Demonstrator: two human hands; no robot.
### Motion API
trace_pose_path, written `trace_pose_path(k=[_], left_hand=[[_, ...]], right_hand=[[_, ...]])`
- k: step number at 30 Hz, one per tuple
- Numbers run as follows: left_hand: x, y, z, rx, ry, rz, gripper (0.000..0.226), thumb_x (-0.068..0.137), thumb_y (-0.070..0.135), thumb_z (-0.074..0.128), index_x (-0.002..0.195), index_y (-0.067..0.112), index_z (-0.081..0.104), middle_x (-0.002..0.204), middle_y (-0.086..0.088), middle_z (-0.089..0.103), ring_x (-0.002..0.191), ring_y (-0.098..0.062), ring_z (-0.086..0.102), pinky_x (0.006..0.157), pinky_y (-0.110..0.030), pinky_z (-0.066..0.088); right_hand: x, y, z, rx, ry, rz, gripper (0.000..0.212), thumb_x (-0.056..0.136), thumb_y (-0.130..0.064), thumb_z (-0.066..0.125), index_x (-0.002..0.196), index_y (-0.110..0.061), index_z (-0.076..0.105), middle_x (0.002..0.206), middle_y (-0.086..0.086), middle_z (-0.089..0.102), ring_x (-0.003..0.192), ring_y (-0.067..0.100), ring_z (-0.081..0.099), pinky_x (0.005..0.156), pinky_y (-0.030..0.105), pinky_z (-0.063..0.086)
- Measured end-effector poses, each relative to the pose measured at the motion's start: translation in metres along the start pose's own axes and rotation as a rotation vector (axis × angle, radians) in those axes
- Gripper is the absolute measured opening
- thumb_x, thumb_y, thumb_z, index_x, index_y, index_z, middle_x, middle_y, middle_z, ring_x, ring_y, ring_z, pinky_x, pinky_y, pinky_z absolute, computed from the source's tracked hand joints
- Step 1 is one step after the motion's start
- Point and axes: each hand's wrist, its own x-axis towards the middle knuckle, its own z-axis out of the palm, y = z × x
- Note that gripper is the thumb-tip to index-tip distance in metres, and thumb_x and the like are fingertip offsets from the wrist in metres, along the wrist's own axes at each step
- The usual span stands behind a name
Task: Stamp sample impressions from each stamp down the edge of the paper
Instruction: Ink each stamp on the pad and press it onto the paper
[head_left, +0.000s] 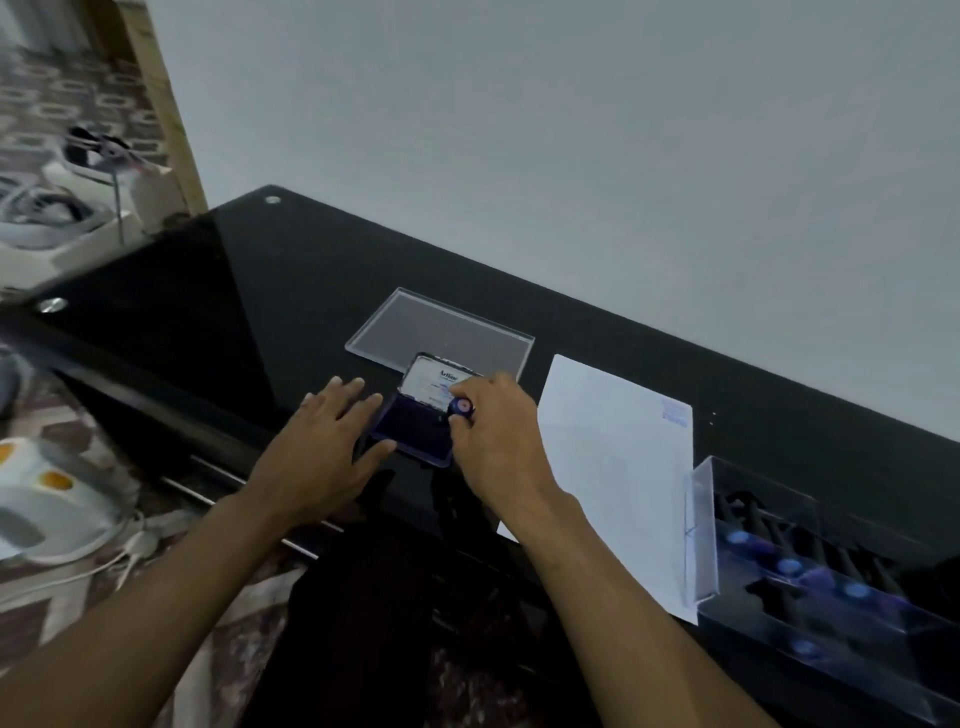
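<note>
The right hand's (493, 431) grip pinches a blue-capped stamp (461, 407) over the ink pad (415, 431), its lower body hidden, left hand (322, 441) flat at 9 o'clock, paper (613, 467) at 3 o'clock bearing a blurred impression (674, 414).

Near frame centre, on the white label inside the raised lid of the ink pad (422, 410): "Artline", partly covered, finer lines below too blurred to read. Toward the right, blue stamped marks at the paper (618, 457) corner, illegible.
</note>
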Motion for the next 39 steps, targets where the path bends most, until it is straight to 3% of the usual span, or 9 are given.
trace_pose_path(k=[4, 7, 10, 13, 17, 25, 39], left_hand=[[0.005, -0.013, 0.006, 0.023, -0.017, 0.007, 0.086, 0.090, 0.074, 0.018, 0.155, 0.019, 0.036, 0.165, -0.007, 0.026, 0.154, -0.028, 0.014, 0.124, -0.049, 0.018], [0.009, -0.019, 0.014, 0.032, -0.030, 0.028, 0.085, 0.092, 0.074, 0.013, 0.157, 0.023, 0.030, 0.167, -0.005, 0.020, 0.155, -0.025, 0.007, 0.125, -0.049, 0.012], [0.010, -0.023, 0.022, 0.030, -0.024, 0.041, 0.084, 0.093, 0.075, 0.006, 0.157, 0.026, 0.031, 0.166, -0.004, 0.022, 0.155, -0.024, 0.007, 0.125, -0.049, 0.010], [0.010, -0.025, 0.025, 0.047, -0.015, 0.042, 0.080, 0.095, 0.073, 0.006, 0.156, 0.029, 0.031, 0.166, -0.004, 0.022, 0.155, -0.024, 0.008, 0.125, -0.049, 0.010], [0.011, -0.025, 0.026, 0.060, -0.008, 0.040, 0.078, 0.095, 0.072, 0.005, 0.157, 0.031, 0.028, 0.167, -0.003, 0.019, 0.155, -0.023, 0.005, 0.126, -0.048, 0.008], [0.011, -0.025, 0.030, 0.073, 0.018, 0.037, 0.074, 0.097, 0.069, 0.007, 0.157, 0.032, 0.029, 0.167, -0.002, 0.020, 0.156, -0.021, 0.004, 0.126, -0.047, 0.008], [0.011, -0.025, 0.032, 0.090, 0.023, 0.041, 0.075, 0.097, 0.070, 0.005, 0.157, 0.031, 0.028, 0.167, -0.004, 0.020, 0.156, -0.022, 0.004, 0.126, -0.049, 0.009]], right_hand=[[0.009, -0.007, 0.008, -0.013, -0.021, -0.033, 0.026, 0.095, -0.012, 0.058, 0.121, -0.015, 0.064, 0.117, 0.002, 0.058, 0.088, 0.004, 0.043, 0.076, 0.005, 0.033], [0.014, -0.009, 0.014, -0.041, -0.049, -0.045, 0.018, 0.095, -0.014, 0.058, 0.112, -0.016, 0.065, 0.111, 0.001, 0.058, 0.085, 0.005, 0.043, 0.061, 0.000, 0.029], [0.020, -0.009, 0.018, -0.086, -0.083, -0.040, 0.017, 0.096, -0.018, 0.058, 0.111, -0.016, 0.066, 0.114, 0.001, 0.058, 0.087, 0.005, 0.042, 0.059, 0.001, 0.026], [0.025, -0.010, 0.018, -0.136, -0.109, -0.047, 0.021, 0.097, -0.022, 0.057, 0.115, -0.017, 0.066, 0.119, 0.001, 0.059, 0.091, 0.006, 0.044, 0.072, 0.006, 0.030], [0.031, -0.017, 0.013, -0.186, -0.187, -0.048, 0.029, 0.098, -0.023, 0.057, 0.125, -0.016, 0.063, 0.127, 0.003, 0.060, 0.112, 0.015, 0.055, 0.092, 0.023, 0.044], [0.037, -0.021, 0.013, -0.208, -0.260, -0.023, 0.032, 0.096, -0.022, 0.061, 0.128, -0.015, 0.063, 0.129, 0.007, 0.061, 0.114, 0.020, 0.059, 0.097, 0.028, 0.047], [0.041, -0.013, 0.022, -0.247, -0.263, -0.043, 0.028, 0.094, -0.023, 0.063, 0.120, -0.017, 0.067, 0.121, 0.001, 0.065, 0.104, 0.013, 0.061, 0.085, 0.019, 0.041]])
